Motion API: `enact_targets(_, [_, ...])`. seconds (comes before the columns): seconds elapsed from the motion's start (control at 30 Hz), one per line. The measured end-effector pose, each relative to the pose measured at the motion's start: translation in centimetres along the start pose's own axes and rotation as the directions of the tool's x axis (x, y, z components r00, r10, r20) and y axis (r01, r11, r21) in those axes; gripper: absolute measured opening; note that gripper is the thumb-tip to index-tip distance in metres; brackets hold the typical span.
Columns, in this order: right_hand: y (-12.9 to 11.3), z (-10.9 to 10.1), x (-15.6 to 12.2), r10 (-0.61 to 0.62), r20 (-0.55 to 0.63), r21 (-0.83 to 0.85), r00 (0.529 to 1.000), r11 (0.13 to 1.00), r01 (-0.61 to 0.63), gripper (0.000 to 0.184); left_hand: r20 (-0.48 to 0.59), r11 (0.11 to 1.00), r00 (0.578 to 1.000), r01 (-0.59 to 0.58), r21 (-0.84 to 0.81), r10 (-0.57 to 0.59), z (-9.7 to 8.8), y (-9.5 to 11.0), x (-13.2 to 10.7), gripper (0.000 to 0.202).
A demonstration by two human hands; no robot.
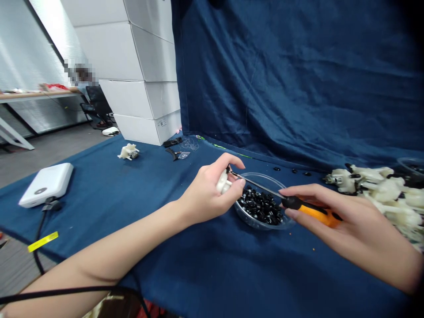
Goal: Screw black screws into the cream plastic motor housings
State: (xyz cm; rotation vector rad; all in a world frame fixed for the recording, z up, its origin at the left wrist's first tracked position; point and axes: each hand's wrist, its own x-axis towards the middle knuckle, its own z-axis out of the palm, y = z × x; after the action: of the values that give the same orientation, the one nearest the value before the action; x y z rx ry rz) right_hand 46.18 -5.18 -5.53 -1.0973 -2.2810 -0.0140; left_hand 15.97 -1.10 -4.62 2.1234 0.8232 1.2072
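Note:
My left hand (212, 190) is closed around a small cream plastic part (223, 183), which the fingers partly cover. A small black piece (228, 168) sits at the part's upper end. In my right hand (344, 225) is a screwdriver (313, 213) with an orange and black handle. Its thin metal shaft points left, and the tip meets or nearly meets the black piece. Just beneath the shaft stands a clear round bowl (253, 223) filled with many small black parts (261, 206).
Several cream plastic assemblies (384, 190) are heaped at the right. One more cream assembly (128, 151) lies at the back left, near stacked white boxes (139, 97). A white device (46, 184) with a black cable rests at the left. A blue curtain (291, 79) hangs behind.

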Motion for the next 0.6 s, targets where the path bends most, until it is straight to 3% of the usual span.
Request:
enact_targets(0.23, [-0.5, 0.6, -0.2, -0.128, -0.038, -0.3, 0.991, 0.947, 0.111, 0.033, -0.052, 0.999, 0.998, 0.031, -0.01, -0.032, 0.0, 0.0, -0.1, 0.019])
enact_targets(0.33, [-0.9, 0.8, -0.1, -0.142, -0.082, -0.257, 0.987, 0.959, 0.116, 0.037, -0.064, 0.999, 0.997, 0.043, -0.021, -0.045, 0.0, -0.1, -0.1, 0.019])
enact_targets(0.43, [-1.0, 0.7, 0.0, -0.157, -0.041, -0.146, 0.987, 0.978, 0.15, 0.037, -0.056, 0.996, 0.996, 0.059, -0.06, -0.062, 0.0, 0.0, -0.2, 0.02])
enact_targets(0.6, [-0.4, 0.4, 0.0, -0.18, -0.031, -0.096, 0.983, 0.98, 0.176, 0.036, -0.036, 0.999, 0.999, -0.004, -0.035, 0.002, 0.0, 0.2, -0.2, 0.021])
